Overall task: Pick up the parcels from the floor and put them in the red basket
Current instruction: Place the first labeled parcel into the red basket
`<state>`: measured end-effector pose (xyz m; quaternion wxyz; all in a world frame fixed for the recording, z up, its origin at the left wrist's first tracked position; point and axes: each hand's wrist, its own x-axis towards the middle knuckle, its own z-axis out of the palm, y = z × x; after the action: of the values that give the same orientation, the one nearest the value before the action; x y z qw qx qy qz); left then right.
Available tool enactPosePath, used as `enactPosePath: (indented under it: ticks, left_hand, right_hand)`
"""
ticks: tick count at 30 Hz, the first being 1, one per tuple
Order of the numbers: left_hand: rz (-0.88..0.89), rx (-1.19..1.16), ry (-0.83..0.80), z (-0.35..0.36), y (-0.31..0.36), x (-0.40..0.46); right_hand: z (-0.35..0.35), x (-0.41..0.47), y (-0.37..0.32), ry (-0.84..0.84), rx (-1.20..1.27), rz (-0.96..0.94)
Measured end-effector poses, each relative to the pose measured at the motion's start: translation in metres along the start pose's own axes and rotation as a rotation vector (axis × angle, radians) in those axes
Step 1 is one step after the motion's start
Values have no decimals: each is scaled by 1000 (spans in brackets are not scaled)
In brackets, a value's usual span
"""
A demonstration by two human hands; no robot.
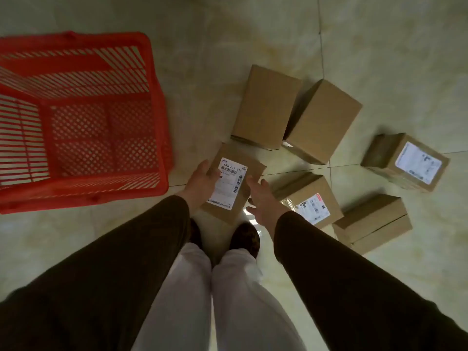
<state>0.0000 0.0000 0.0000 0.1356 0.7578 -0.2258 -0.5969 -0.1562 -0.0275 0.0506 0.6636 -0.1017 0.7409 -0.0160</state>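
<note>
A: Parcels are what we're after, and one labelled box (234, 183) sits between our hands at the centre of the frame, above our shoes. Whether it has left the floor (253, 34) we cannot tell.

B: Our left hand (201, 179) presses its left side, fingers (215, 173) curled at the label's edge. Our right hand (263, 198) is spread flat along the right side, more pressing than gripping.

A: So we hold it by squeeze alone. If either palm eases, the cardboard could slide out and drop on our feet.

B: The red basket (154, 117) lies at the upper left of the frame, and it looks bare inside. Its near wall stands between the box and the bottom. We judge a low swing could knock the box against that rim and out of our palms.

A: Five more boxes remain on the floor. The nearest, a second labelled box (307, 198), lies just beside our right wrist. A careless elbow could nudge it.

B: Two plain boxes (266, 107) touch each other just above centre, one labelled box (405, 162) sits at the right edge, and another plain one (373, 222) lies lower right.
</note>
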Motion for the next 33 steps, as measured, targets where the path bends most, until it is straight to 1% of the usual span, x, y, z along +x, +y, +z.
enactPosePath:
  ticks: [2, 4, 7, 9, 12, 17, 19, 21, 24, 29, 33]
  left_hand:
    - [-41, -21, -30, 2, -8, 7]
    - [-65, -42, -66, 5, -17, 15]
    - [-56, -75, -110, 6, -19, 22]
    - [-50, -114, -115, 5, -17, 20]
    - [-31, -136, -96, 4, -7, 2]
    - [40, -195, -71, -2, 36, -61]
    - [79, -227, -63, -8, 60, -89]
    - [115, -290, -41, -14, 83, -117]
    - [148, -384, 11, -29, 110, -158]
    - [155, -510, 96, -84, 122, -209]
    - [145, -540, 116, -149, 97, -234]
  right_hand:
    - [4, 11, 3, 3, 31, 0]
    - [4, 20, 5, -30, 55, 26]
    - [6, 28, 6, -49, 79, 35]
    - [8, 31, 6, -39, 66, 8]
    - [5, 20, 7, 22, 34, -96]
    - [-12, -36, -9, 134, 22, -276]
    - [-17, -67, -22, 188, -24, -354]
    - [-21, -98, -36, 257, -69, -443]
    - [-20, -145, -50, 313, -71, -562]
    - [20, -209, -59, 321, -102, -655]
    - [80, -241, -48, 269, -112, -685]
